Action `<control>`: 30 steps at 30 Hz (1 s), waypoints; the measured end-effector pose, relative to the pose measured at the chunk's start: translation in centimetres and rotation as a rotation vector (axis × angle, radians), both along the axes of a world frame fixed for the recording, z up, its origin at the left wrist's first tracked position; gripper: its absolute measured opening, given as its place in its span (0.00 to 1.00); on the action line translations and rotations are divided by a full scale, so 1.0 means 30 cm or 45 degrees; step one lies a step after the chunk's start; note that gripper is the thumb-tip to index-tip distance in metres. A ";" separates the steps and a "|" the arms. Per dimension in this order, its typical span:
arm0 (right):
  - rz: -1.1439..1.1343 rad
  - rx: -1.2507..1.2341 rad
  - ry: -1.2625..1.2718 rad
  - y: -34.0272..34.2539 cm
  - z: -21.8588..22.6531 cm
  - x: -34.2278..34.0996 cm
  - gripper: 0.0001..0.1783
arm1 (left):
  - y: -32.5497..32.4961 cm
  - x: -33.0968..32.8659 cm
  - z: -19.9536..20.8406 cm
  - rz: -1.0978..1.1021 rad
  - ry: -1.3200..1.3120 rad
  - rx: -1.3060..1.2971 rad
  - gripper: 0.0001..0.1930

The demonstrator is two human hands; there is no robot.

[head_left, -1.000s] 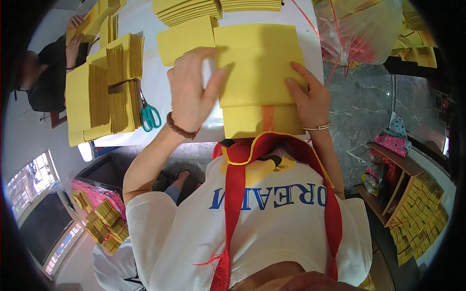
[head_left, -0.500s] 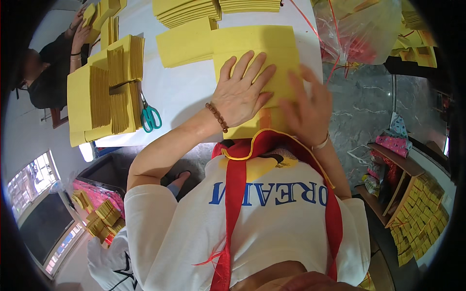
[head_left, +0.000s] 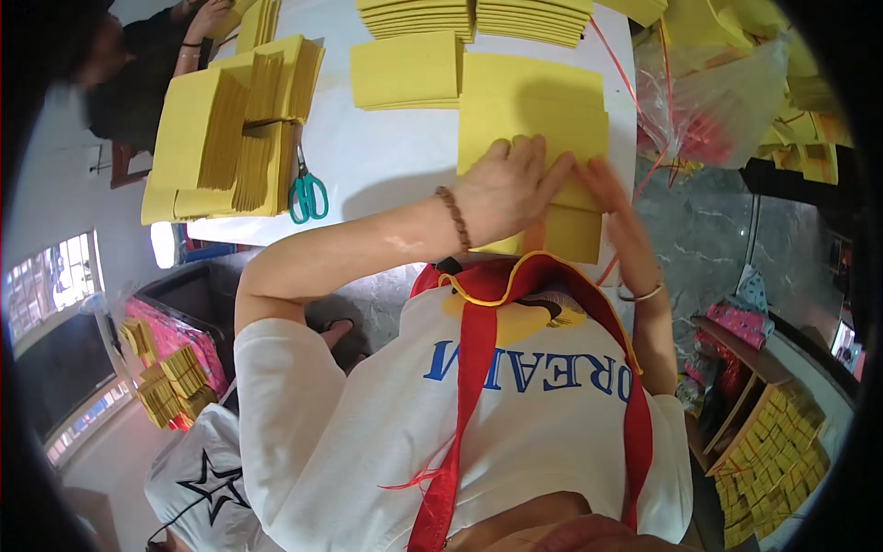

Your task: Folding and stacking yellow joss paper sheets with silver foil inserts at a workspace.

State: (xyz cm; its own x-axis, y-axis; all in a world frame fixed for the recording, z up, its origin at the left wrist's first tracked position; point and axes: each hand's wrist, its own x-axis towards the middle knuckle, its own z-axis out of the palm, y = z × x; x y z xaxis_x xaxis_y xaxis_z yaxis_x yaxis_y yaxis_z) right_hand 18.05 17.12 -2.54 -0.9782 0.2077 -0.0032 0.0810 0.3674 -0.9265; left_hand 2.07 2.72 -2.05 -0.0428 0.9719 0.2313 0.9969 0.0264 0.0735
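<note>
The left hand (head_left: 504, 189) is pressing flat, fingers spread, on the yellow paper stack (head_left: 538, 120), and the right hand (head_left: 614, 198) is lying flat beside it, fingertips touching. The stack is resting at the white table's (head_left: 386, 156) near edge, long axis running away from the person.

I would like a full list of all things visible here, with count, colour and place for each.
table: one, white, centre top.
sheet stack: one, yellow, under both hands.
smaller stack: one, yellow, left of it.
fanned piles: several, yellow, table's left end.
scissors: one, teal handles, beside those piles.
plastic bag: one, clear, right of table.
co-worker's hand: one, top left.
left hand: flat on sheet stack, bead bracelet.
right hand: flat on sheet stack.
</note>
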 end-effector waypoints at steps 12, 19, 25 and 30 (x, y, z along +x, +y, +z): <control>-0.596 -0.381 0.294 -0.010 -0.049 0.012 0.28 | -0.178 -0.472 -0.059 0.406 -0.090 0.678 0.29; -0.621 -0.208 0.173 -0.052 -0.108 -0.006 0.19 | -0.150 -0.615 -0.385 0.462 0.032 0.241 0.30; -0.663 -0.268 0.165 -0.067 -0.104 -0.015 0.14 | -0.131 -0.623 -0.395 0.425 -0.010 -0.237 0.33; -0.517 0.090 0.199 -0.055 -0.090 -0.018 0.13 | -0.151 -0.585 -0.462 0.523 0.192 -0.315 0.35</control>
State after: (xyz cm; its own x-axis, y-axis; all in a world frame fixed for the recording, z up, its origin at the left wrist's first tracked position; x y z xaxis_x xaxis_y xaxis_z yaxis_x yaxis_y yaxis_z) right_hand 17.53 15.46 -5.25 -0.8047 0.5698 0.1666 0.0928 0.3980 -0.9127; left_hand -15.47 -1.80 -15.90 -0.4172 0.9084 0.0294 0.8996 0.4173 -0.1286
